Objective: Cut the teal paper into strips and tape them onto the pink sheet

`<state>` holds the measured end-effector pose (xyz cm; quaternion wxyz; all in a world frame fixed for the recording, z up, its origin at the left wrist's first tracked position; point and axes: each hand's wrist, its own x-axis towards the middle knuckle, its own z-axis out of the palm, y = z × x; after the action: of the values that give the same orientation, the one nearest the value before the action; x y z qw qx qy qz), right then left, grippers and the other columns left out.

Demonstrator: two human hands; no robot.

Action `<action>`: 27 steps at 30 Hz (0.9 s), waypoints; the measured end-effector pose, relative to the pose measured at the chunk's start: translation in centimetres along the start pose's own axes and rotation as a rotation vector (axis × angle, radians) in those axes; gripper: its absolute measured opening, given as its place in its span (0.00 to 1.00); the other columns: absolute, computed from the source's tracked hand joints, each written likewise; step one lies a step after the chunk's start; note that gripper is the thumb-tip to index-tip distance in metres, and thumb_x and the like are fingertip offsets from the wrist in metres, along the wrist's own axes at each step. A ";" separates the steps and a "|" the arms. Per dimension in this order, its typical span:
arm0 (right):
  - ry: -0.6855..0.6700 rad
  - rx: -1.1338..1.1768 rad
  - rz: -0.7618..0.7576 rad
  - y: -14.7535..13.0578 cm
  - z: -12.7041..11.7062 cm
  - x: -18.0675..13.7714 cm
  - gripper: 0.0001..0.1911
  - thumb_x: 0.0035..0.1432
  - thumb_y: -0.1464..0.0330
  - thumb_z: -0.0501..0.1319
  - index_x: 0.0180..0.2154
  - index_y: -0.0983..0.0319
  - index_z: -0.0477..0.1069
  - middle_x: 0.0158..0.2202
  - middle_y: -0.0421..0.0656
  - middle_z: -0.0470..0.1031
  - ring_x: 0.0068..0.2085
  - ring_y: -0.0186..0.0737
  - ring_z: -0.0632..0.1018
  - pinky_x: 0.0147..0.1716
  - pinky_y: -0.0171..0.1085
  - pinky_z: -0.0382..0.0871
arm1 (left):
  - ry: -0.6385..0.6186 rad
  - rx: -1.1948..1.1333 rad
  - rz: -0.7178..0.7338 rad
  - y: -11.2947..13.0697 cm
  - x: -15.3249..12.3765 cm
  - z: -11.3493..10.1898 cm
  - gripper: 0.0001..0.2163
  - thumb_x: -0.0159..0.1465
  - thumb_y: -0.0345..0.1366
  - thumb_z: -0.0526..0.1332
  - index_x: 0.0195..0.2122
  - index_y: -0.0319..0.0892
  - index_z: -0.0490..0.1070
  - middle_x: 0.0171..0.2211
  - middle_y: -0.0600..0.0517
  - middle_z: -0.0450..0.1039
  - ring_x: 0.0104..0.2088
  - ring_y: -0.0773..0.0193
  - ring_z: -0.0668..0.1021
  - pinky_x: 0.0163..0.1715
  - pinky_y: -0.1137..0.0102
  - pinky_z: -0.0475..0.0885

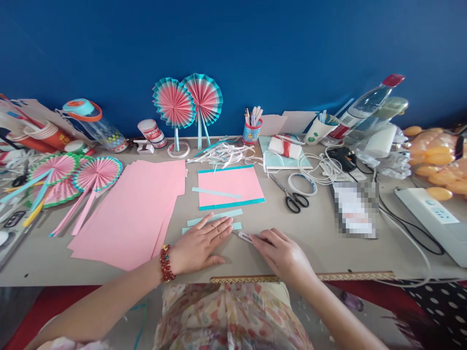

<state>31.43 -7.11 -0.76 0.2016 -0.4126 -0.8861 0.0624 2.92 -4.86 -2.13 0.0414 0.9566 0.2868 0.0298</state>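
Observation:
My left hand (200, 243) lies flat with its fingers stretched out, over part of two light blue paper strips (233, 214) on the table. A beaded bracelet (166, 262) circles that wrist. Just to the right, my right hand (280, 250) is closed around a white utility knife (244, 236), its thin tip pointing left toward my left fingers. Beyond both hands is a pink paper sheet (233, 182) with blue borders along its top and bottom edges. Another pale blue strip (217, 192) lies slantwise across it.
Pink sheets (134, 209) are fanned at left, beside folded paper fans (97, 175). Scissors (294, 198) and a tape roll (302, 184) lie right of the bordered sheet. A power strip (434, 218) with cables sits far right. Two round fans (174, 107) stand against the blue wall.

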 end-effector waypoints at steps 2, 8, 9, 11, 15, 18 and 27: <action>-0.005 0.005 0.008 -0.1 0.1 0.0 0.17 0.68 0.74 0.52 0.49 0.59 0.77 0.35 0.46 0.75 0.36 0.37 0.75 0.36 0.33 0.73 | -0.004 -0.005 0.000 0.0 0.0 0.0 0.34 0.72 0.56 0.46 0.72 0.38 0.44 0.72 0.45 0.44 0.72 0.56 0.49 0.70 0.53 0.37; -0.024 0.003 0.015 -0.2 0.1 0.0 0.17 0.68 0.75 0.51 0.48 0.62 0.76 0.35 0.46 0.75 0.36 0.38 0.74 0.36 0.34 0.73 | -0.006 -0.048 -0.002 -0.4 -0.5 -1.2 0.32 0.74 0.50 0.45 0.72 0.39 0.38 0.72 0.45 0.43 0.72 0.57 0.49 0.70 0.54 0.39; -0.029 0.003 0.016 -0.2 0.1 0.0 0.17 0.68 0.75 0.51 0.48 0.62 0.76 0.35 0.47 0.74 0.37 0.38 0.74 0.36 0.34 0.73 | -0.007 -0.048 -0.011 -0.5 -0.7 -1.3 0.32 0.74 0.50 0.45 0.73 0.39 0.38 0.72 0.45 0.43 0.72 0.57 0.49 0.70 0.54 0.39; -0.032 0.006 0.019 -0.2 0.1 0.0 0.16 0.68 0.75 0.51 0.48 0.63 0.76 0.35 0.47 0.74 0.37 0.38 0.74 0.36 0.34 0.73 | -0.012 -0.043 -0.027 -0.6 -1.1 -1.4 0.35 0.73 0.54 0.46 0.73 0.40 0.38 0.72 0.44 0.44 0.71 0.55 0.51 0.70 0.53 0.39; -0.021 -0.004 0.016 -0.4 -0.1 0.0 0.16 0.68 0.75 0.52 0.48 0.62 0.77 0.34 0.46 0.74 0.36 0.38 0.75 0.36 0.33 0.72 | -0.023 -0.023 -0.028 -0.8 -1.6 -0.7 0.40 0.68 0.62 0.47 0.72 0.39 0.41 0.72 0.42 0.43 0.71 0.54 0.50 0.70 0.54 0.42; -0.015 -0.004 0.013 -0.6 0.0 0.3 0.16 0.68 0.74 0.52 0.48 0.61 0.77 0.34 0.46 0.74 0.36 0.38 0.75 0.35 0.33 0.72 | -0.027 -0.016 -0.036 -0.8 -1.7 -0.2 0.41 0.68 0.62 0.47 0.72 0.38 0.42 0.72 0.42 0.42 0.71 0.54 0.50 0.70 0.55 0.42; -0.024 0.038 0.012 -0.8 0.8 0.5 0.16 0.69 0.74 0.51 0.49 0.62 0.76 0.35 0.46 0.74 0.37 0.38 0.74 0.36 0.34 0.72 | -0.020 -0.011 -0.025 -0.8 -1.6 -0.3 0.42 0.67 0.63 0.46 0.72 0.37 0.40 0.72 0.42 0.42 0.72 0.53 0.49 0.70 0.54 0.42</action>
<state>30.25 -7.18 -1.12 0.1983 -0.4134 -0.8846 0.0855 1.07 -5.05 -1.97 0.0498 0.9529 0.2983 0.0212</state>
